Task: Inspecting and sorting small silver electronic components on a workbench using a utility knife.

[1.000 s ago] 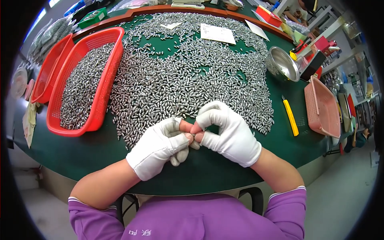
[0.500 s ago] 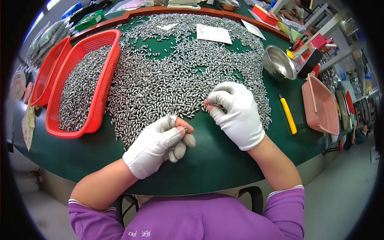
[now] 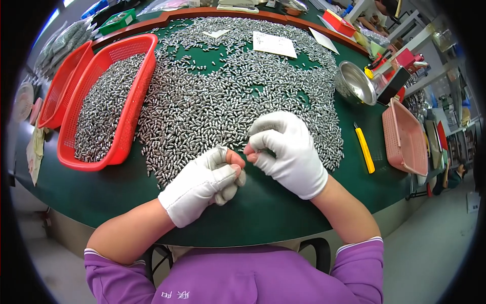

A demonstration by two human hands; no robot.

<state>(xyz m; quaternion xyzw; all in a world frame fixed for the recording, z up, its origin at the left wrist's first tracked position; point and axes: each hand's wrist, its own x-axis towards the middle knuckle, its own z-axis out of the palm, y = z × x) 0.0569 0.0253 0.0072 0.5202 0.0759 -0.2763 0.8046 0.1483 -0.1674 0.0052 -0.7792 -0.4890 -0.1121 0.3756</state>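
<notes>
The small metal pieces (image 3: 202,114) lay across the middle of the green desk (image 3: 248,220), from close to the wooden strip (image 3: 273,15) along its far edge down to the hands. A band of green top ran between the spread and the near edge, leaving elbow room there; another ran down the right, where the yellow knife (image 3: 365,152) lay, with the pink basket (image 3: 405,137) nearer the right edge. On the left, the red basket (image 3: 137,109), heaped with more pieces, hemmed the spread in. Loose pieces lay mostly on their sides, long axes pointing every which way. The gloved left hand (image 3: 200,185) had thumb and forefinger drawn together; the right hand (image 3: 291,154), just beside it but apart, aimed its bunched fingertips leftward. From where I stood, I couldn't tell whether either one pinched a piece.
</notes>
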